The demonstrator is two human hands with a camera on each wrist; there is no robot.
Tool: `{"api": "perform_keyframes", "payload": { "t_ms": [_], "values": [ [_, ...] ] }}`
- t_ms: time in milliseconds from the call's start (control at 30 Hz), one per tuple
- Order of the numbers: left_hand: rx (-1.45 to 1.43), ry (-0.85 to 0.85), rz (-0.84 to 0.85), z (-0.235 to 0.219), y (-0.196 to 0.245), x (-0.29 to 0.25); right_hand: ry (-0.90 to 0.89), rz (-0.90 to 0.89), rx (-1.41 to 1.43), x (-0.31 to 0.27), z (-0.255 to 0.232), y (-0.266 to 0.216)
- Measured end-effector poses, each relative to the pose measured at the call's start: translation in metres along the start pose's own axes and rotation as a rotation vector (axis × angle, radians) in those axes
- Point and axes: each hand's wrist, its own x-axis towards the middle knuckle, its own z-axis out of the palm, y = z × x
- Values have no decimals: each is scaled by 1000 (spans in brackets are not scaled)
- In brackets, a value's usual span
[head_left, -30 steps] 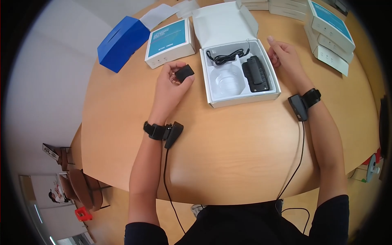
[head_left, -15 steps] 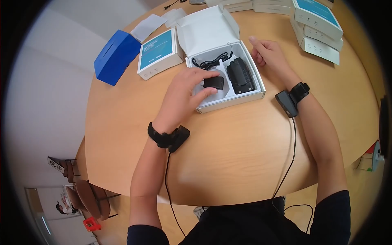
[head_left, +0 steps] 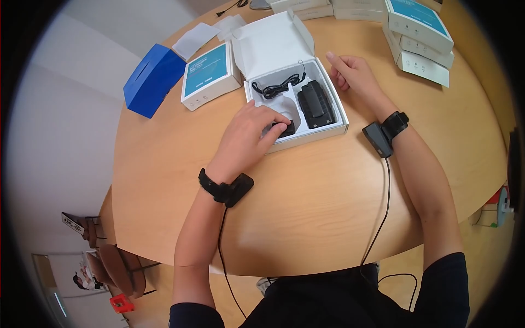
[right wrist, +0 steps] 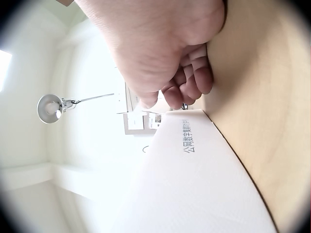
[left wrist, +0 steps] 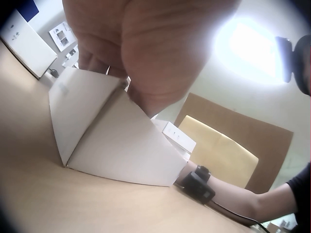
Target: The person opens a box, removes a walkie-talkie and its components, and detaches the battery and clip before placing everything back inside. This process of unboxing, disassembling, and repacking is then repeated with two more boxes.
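Observation:
An open white box (head_left: 314, 138) stands on the table with its lid folded back. My left hand (head_left: 246, 131) reaches over its front left corner and pinches a small black power adapter (head_left: 289, 129), low in the left compartment and mostly covered by the fingers. A black handheld radio (head_left: 316, 106) with a clip lies in the right compartment. Behind the left compartment sits a coiled black cable (head_left: 278, 87). My right hand (head_left: 355, 77) rests on the table just right of the box, fingers loosely curled with nothing in them; the right wrist view shows it beside the printed box wall (right wrist: 194, 170).
Left of the open box stands a closed white box with a teal top (head_left: 210, 71), with a blue box (head_left: 153, 82) beyond it. Several white boxes (head_left: 418, 44) are stacked at the back right. White sheets (head_left: 195, 40) lie at the back left.
My left hand has carried the power adapter rightward from beside the box and down into its left compartment. The right hand stays beside the box; the head view has shifted a little.

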Motion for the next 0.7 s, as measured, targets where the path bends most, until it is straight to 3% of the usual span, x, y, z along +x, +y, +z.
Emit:
{"api": "perform_keyframes", "payload": {
  "t_ms": [133,200,300,400,600,700],
  "values": [
    [-59,26,-31,2,-1,-1,-30,-33,-47,0,-3,-22],
    [-98,53,-38,4,-1,-1,-68,-88,-164,-14,3,-59],
    [-130,87,-56,6,-2,0,-164,-415,-485,-32,12,-80],
    [-166,95,-103,4,1,2,-120,-507,-760,-45,26,-78],
    [-310,107,-167,4,-4,5,-205,-486,-585,-33,27,-72],
    [-395,107,-221,5,-3,4,-289,-293,-401,-31,21,-80]
  ]
}}
